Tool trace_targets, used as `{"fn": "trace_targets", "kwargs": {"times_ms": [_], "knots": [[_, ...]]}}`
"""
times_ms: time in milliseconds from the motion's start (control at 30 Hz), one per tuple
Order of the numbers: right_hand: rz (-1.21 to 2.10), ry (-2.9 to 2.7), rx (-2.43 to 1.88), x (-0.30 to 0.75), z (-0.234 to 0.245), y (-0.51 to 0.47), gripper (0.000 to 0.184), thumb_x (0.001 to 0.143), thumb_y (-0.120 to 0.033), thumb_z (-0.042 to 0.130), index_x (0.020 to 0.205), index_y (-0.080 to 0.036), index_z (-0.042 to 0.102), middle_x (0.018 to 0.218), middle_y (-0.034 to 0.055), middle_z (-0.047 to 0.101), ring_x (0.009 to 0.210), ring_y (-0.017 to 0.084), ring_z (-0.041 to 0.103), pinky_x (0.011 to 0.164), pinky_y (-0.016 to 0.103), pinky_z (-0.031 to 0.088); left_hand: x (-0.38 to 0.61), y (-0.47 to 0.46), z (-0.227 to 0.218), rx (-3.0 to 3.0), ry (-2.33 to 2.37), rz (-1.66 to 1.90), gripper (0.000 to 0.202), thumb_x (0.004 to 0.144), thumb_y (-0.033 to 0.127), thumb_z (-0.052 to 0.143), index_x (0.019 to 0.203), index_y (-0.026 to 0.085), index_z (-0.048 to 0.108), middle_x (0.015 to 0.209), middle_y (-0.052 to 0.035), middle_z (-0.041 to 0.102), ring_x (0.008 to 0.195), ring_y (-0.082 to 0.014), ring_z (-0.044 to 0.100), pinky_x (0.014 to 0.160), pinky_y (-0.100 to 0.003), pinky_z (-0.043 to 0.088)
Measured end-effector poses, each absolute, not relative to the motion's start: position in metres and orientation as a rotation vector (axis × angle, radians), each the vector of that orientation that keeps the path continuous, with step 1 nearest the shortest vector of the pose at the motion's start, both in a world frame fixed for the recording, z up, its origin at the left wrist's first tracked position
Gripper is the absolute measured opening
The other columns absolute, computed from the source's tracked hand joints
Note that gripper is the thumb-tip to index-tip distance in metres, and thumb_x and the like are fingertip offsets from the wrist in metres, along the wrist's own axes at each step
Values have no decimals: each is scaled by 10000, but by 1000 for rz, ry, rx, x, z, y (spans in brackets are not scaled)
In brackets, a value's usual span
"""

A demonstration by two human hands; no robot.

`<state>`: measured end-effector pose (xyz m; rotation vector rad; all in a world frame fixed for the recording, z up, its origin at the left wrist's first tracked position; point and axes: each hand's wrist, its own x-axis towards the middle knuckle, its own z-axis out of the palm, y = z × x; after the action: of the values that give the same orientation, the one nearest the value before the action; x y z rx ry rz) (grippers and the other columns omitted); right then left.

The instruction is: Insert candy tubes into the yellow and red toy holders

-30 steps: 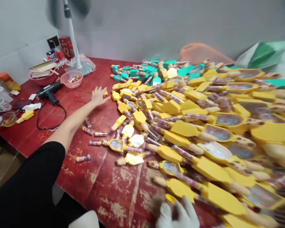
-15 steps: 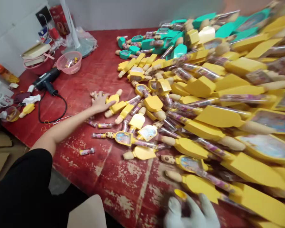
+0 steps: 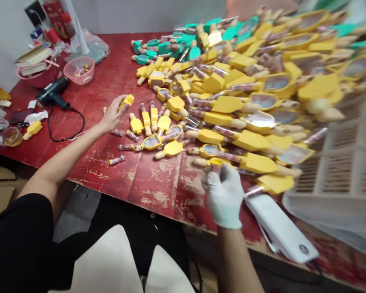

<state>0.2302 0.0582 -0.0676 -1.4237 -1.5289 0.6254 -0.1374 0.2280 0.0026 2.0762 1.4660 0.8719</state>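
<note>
My bare left hand (image 3: 112, 113) is raised over the left middle of the table, its fingers closed around a yellow toy piece (image 3: 127, 101) that is partly hidden. My right hand (image 3: 227, 191), in a white glove, grips a small tube with a yellow rim (image 3: 216, 162) near the front edge; most of the tube is covered by the fingers. Between the hands lie yellow paddle-shaped toys (image 3: 136, 124) with beige handles and candy tubes attached. Loose candy tubes (image 3: 116, 160) rest on the red table (image 3: 152, 179) nearby.
A heap of yellow toys (image 3: 225, 103) and green toys (image 3: 194, 53) covers the right and back. At right stand a white plastic crate (image 3: 323, 203) and a white corded device (image 3: 280, 228). A heat gun (image 3: 53, 92) and pink basket (image 3: 79, 77) sit at left.
My left hand has lifted from the toys and now holds a yellow piece. My right hand shows farther up in view, still with the yellow-rimmed tube. The view has swung right.
</note>
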Motion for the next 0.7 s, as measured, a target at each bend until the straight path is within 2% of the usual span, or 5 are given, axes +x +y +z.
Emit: {"fn": "trace_targets", "kwargs": {"times_ms": [67, 133, 267, 467, 700], "knots": [[587, -1579, -1423, 228, -46, 52, 452, 993, -521, 524, 1292, -191, 601, 1116, 103, 695, 989, 228, 672, 891, 404, 549, -105, 166, 6, 1876, 1235, 893, 704, 965, 752, 286, 1371, 196, 432, 1334, -141, 563, 1212, -275, 561, 1031, -448, 454], [533, -1769, -1376, 228, -28, 41, 451, 981, -521, 553, 1294, -206, 630, 1172, 110, 692, 1062, 243, 667, 925, 397, 536, -72, 100, 3, 1711, 1095, 750, 697, 874, 737, 561, 1324, 215, 456, 1302, -135, 582, 1139, -256, 602, 962, -394, 500], [340, -2251, -1279, 238, -5, 18, 448, 1006, -534, 499, 1281, -228, 674, 1000, 92, 685, 855, 208, 659, 722, 323, 497, -27, 12, -11, 1397, 1009, 643, 489, 834, 539, 731, 1131, 187, 567, 1030, -55, 644, 900, -168, 618, 823, -311, 506], [152, -2619, -1096, 240, 5, -13, 439, 1040, -518, 400, 1206, -250, 704, 789, 39, 616, 547, 131, 473, 510, 309, 231, -22, -13, -9, 1270, 912, 441, 467, 762, 553, 789, 944, 148, 645, 816, 13, 613, 738, -115, 563, 682, -247, 446], [156, -2715, -863, 228, 11, -54, 402, 1066, -462, 375, 1049, -226, 700, 652, 20, 559, 553, 145, 467, 551, 338, 210, -26, -31, 0, 1192, 788, 117, 464, 695, 544, 844, 830, 156, 627, 729, 30, 603, 653, -99, 544, 604, -234, 409]]}}
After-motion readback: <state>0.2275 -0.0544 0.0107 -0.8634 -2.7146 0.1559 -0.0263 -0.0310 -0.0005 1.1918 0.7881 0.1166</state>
